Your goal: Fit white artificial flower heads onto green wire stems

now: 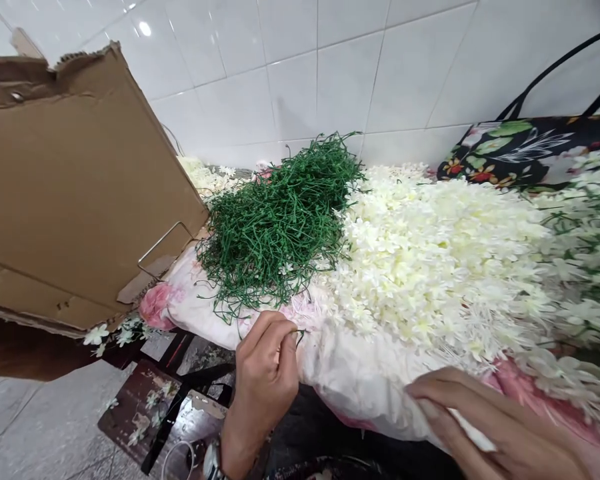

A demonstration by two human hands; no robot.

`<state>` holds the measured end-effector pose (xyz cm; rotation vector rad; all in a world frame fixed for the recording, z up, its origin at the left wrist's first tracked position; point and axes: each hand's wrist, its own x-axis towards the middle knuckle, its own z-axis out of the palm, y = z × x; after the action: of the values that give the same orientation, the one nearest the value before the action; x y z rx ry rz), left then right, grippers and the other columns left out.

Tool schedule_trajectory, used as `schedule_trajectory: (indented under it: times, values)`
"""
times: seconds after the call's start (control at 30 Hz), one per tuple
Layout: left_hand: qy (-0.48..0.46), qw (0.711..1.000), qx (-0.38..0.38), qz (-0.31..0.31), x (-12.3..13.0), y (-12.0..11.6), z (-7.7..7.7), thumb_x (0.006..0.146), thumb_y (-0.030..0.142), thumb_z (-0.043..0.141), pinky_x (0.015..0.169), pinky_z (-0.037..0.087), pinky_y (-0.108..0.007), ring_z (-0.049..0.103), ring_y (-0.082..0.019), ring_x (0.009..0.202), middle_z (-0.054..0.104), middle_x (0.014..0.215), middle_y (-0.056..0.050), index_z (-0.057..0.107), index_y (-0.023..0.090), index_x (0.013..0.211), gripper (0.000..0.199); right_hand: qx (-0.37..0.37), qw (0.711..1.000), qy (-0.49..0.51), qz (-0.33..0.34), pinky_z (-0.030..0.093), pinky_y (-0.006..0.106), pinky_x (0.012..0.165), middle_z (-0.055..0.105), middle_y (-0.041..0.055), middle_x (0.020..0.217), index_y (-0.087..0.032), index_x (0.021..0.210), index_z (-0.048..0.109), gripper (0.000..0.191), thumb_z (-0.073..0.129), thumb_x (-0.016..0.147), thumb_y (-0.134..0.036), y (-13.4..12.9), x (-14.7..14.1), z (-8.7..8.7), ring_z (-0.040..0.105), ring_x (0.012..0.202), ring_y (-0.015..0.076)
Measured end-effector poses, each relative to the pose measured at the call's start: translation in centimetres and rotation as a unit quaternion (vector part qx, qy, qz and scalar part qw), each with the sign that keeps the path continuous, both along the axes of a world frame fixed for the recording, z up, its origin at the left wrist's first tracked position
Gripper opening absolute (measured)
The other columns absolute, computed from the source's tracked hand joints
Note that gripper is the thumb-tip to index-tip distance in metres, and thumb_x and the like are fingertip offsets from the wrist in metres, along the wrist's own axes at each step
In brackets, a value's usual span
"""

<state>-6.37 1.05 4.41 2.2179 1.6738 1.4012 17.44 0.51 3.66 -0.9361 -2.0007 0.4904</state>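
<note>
White tiled wall (pixel 300 80) is met by the back of the cloth-covered desk (pixel 360 360), and a strip of cloth is exposed along the front edge, between the hands. One green stem (pixel 301 333) is pinched by the fingers of the left hand (pixel 266 367), near that edge. At the right hand (pixel 520 420), the fingertips are drawn close together; whether anything is held cannot be told. Farther back, a heap of green stems (pixel 280 220) is flanked by piled white flowers (pixel 435 253). Room is limited at left by a cardboard panel (pixel 80 187), at back right by a floral bag (pixel 535 153).

stem pile (pixel 280 223) left of flower heap (pixel 440 257), cardboard (pixel 80 180) farther left
</note>
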Motion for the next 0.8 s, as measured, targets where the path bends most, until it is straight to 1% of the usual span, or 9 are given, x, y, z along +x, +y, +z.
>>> schedule_trajectory:
  times: [0.07, 0.13, 0.2, 0.27, 0.33, 0.47, 0.53, 0.63, 0.8]
  values:
    - [-0.048, 0.998, 0.016, -0.033, 0.8, -0.8, 0.8, 0.081, 0.000, 0.049, 0.065, 0.048, -0.024, 0.057, -0.013, 0.074, 0.058, 0.078, -0.003, 0.058, 0.018, 0.085, 0.020, -0.140, 0.987, 0.038, 0.066, 0.050, 0.021, 0.048, 0.066, 0.0016, 0.065, -0.026, 0.085, 0.063, 0.012, 0.051, 0.086, -0.024, -0.4, -1.9, 0.6, 0.062, 0.056, 0.0135]
    - [-0.076, 0.995, 0.026, -0.064, 1.6, -1.5, 1.0, 0.079, -0.001, 0.050, 0.067, 0.050, -0.025, 0.060, -0.015, 0.078, 0.061, 0.081, -0.004, 0.060, 0.018, 0.090, 0.024, -0.277, 0.950, 0.079, 0.121, 0.048, 0.021, 0.051, 0.064, 0.0022, 0.063, -0.021, 0.084, 0.065, 0.025, 0.044, 0.091, -0.033, -1.0, -3.5, 0.3, 0.061, 0.057, 0.0124]
    - [-0.092, 0.991, 0.024, -0.098, 2.5, -2.1, 0.6, 0.079, 0.000, 0.050, 0.067, 0.052, -0.025, 0.063, -0.016, 0.080, 0.063, 0.085, -0.006, 0.062, 0.018, 0.094, 0.026, -0.389, 0.893, 0.158, 0.163, 0.047, 0.021, 0.055, 0.064, 0.0039, 0.066, -0.018, 0.084, 0.065, 0.036, 0.041, 0.092, -0.043, -1.5, -4.5, -0.5, 0.059, 0.060, 0.0119]
    - [-0.101, 0.986, 0.021, -0.132, 3.4, -2.7, -0.2, 0.079, 0.001, 0.050, 0.067, 0.054, -0.025, 0.065, -0.017, 0.081, 0.065, 0.088, -0.007, 0.063, 0.019, 0.097, 0.028, -0.461, 0.827, 0.262, 0.186, 0.046, 0.022, 0.057, 0.061, 0.0040, 0.069, -0.016, 0.086, 0.064, 0.040, 0.044, 0.089, -0.051, -1.9, -5.0, -1.3, 0.056, 0.061, 0.0109]
    - [-0.109, 0.981, 0.022, -0.160, 4.0, -3.3, -1.0, 0.081, 0.003, 0.051, 0.068, 0.056, -0.027, 0.067, -0.018, 0.083, 0.067, 0.093, -0.008, 0.063, 0.021, 0.102, 0.030, -0.496, 0.773, 0.355, 0.176, 0.043, 0.021, 0.057, 0.058, 0.0021, 0.067, -0.016, 0.083, 0.063, 0.041, 0.050, 0.085, -0.055, -2.1, -5.3, -1.7, 0.051, 0.059, 0.0092]
    - [-0.151, 0.973, 0.047, -0.168, 4.8, -3.9, -2.2, 0.084, 0.006, 0.049, 0.078, 0.058, -0.034, 0.068, -0.019, 0.089, 0.070, 0.095, -0.007, 0.063, 0.022, 0.103, 0.028, -0.545, 0.699, 0.451, 0.104, 0.035, 0.018, 0.051, 0.051, -0.0021, 0.058, -0.015, 0.076, 0.063, 0.037, 0.064, 0.075, -0.053, -1.9, -5.5, -1.2, 0.043, 0.052, 0.0061]
    - [-0.159, 0.969, 0.054, -0.181, 5.0, -4.0, -2.4, 0.084, 0.005, 0.050, 0.086, 0.056, -0.041, 0.069, -0.018, 0.085, 0.071, 0.093, -0.005, 0.064, 0.022, 0.101, 0.028, -0.564, 0.669, 0.474, 0.099, 0.032, 0.016, 0.049, 0.050, -0.0032, 0.056, -0.015, 0.076, 0.063, 0.036, 0.068, 0.073, -0.050, -1.8, -5.5, -1.0, 0.041, 0.049, 0.0049]
    - [-0.167, 0.968, 0.037, -0.185, 5.2, -4.0, -2.5, 0.082, 0.003, 0.049, 0.093, 0.052, -0.048, 0.069, -0.016, 0.081, 0.072, 0.093, -0.003, 0.064, 0.023, 0.101, 0.030, -0.579, 0.628, 0.505, 0.126, 0.032, 0.015, 0.048, 0.053, -0.0034, 0.058, -0.015, 0.076, 0.063, 0.033, 0.072, 0.071, -0.046, -1.9, -5.4, -0.9, 0.042, 0.048, 0.0037]
    - [-0.160, 0.965, 0.007, -0.206, 5.5, -4.1, -2.1, 0.079, 0.001, 0.050, 0.095, 0.051, -0.046, 0.070, -0.016, 0.081, 0.072, 0.093, -0.004, 0.065, 0.022, 0.098, 0.031, -0.590, 0.570, 0.551, 0.150, 0.035, 0.014, 0.050, 0.054, -0.0030, 0.059, -0.015, 0.074, 0.063, 0.031, 0.073, 0.069, -0.044, -2.3, -5.2, -1.8, 0.045, 0.049, 0.0034]
